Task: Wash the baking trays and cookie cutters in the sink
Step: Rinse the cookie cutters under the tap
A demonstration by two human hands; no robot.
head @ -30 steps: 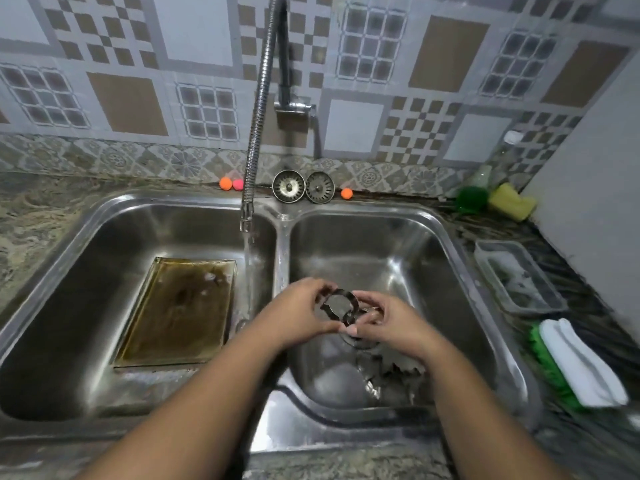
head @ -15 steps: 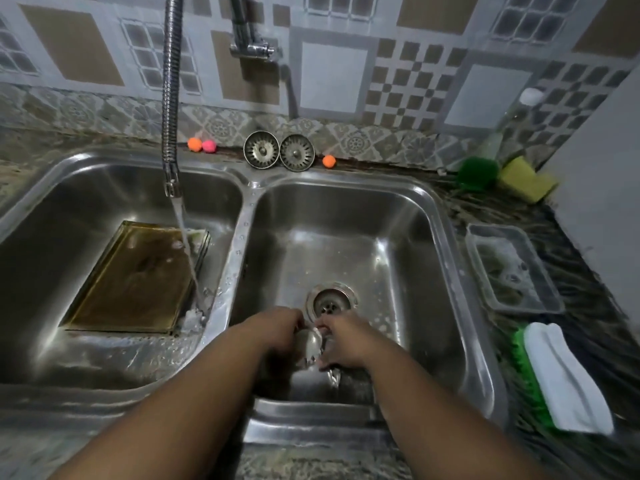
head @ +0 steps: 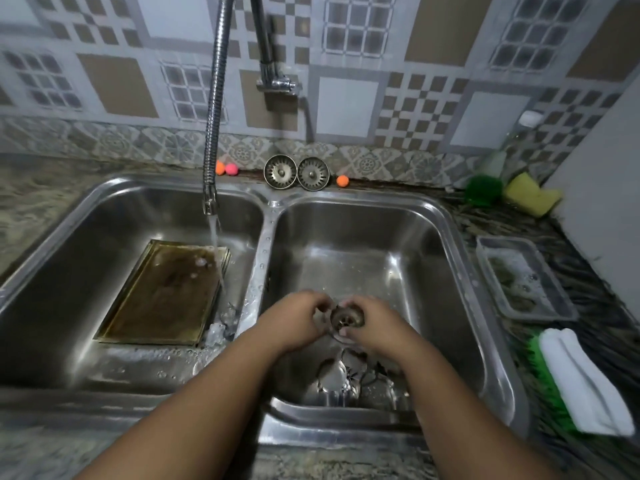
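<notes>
Now | round cookie cutter (head: 343, 336) apparently pinched by curled fingers of left hand (head: 298, 320) and right hand (head: 374, 323), over the right-basin drain (head: 347, 317) | hands lifted again after dipping to the cutter pile (head: 346, 375): cutters going one by one | baking tray (head: 166, 292) waits unwashed under the running tap (head: 214, 133).

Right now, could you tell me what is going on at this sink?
A person's left hand and right hand together hold a metal cookie cutter over the drain of the right basin. More cutters lie at its near end. The tap runs into the left basin, where a stained baking tray lies.
</notes>
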